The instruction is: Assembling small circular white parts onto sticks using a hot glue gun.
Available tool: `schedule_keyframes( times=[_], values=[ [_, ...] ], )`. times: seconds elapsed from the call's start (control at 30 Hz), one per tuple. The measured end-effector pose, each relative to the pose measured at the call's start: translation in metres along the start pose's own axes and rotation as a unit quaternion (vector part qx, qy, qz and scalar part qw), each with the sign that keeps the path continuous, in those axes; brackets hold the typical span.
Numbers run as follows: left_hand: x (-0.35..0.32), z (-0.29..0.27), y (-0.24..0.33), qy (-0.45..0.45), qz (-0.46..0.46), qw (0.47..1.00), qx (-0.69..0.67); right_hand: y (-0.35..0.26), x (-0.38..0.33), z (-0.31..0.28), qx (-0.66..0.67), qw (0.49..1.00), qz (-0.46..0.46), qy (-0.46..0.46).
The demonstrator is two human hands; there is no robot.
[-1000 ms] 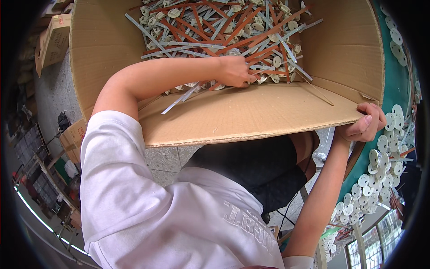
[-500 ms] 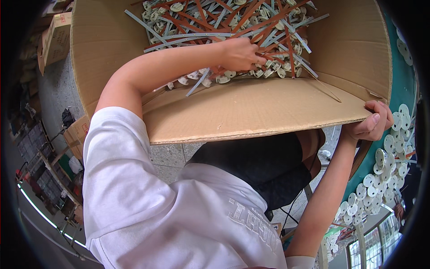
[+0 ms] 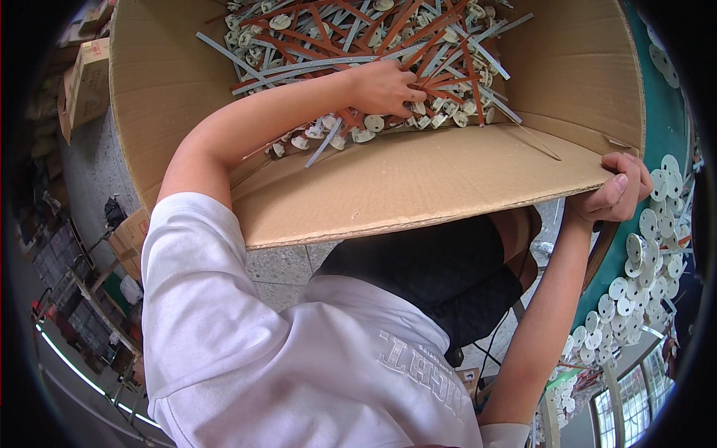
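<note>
My left hand (image 3: 387,89) is down in a large cardboard box (image 3: 418,183), on a heap of strips and small white parts. Its fingers curl into the heap, and whatever lies between them is hidden. Near it are red-brown strips (image 3: 407,24), grey metal strips (image 3: 325,66) with small holes, and white round plastic parts (image 3: 364,135) with raised middles. My right hand (image 3: 618,193) is closed over the near right corner of the box's front wall, fingers on the inner side. A thin wire-like piece (image 3: 539,142) rests against that wall.
Many flat white discs (image 3: 626,299) with holes are spread on a green surface (image 3: 665,134) to the right. Other cardboard boxes (image 3: 89,78) stand on the left. My legs in black shorts (image 3: 418,272) are just under the box's near edge.
The box, heap and both hands appear slightly further left in the picture. My left hand's fingers have shifted a little within the heap; my right hand keeps its hold on the box corner.
</note>
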State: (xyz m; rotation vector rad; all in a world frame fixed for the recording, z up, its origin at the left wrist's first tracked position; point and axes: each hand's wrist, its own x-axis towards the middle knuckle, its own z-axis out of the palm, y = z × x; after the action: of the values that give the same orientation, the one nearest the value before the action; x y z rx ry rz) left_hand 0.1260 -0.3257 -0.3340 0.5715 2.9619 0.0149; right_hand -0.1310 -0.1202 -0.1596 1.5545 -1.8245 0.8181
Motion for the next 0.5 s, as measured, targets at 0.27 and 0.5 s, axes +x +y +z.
schedule_keyframes(
  times=[0.27, 0.5],
  values=[
    [-0.003, -0.019, 0.006, -0.022, -0.014, 1.000, 0.010, 0.000, 0.000, 0.001, 0.002, 1.000, 0.003, 0.010],
    [-0.013, -0.032, 0.003, 0.010, -0.012, 1.000, 0.027, 0.001, 0.001, 0.004, 0.026, 0.999, -0.009, 0.033]
  ],
)
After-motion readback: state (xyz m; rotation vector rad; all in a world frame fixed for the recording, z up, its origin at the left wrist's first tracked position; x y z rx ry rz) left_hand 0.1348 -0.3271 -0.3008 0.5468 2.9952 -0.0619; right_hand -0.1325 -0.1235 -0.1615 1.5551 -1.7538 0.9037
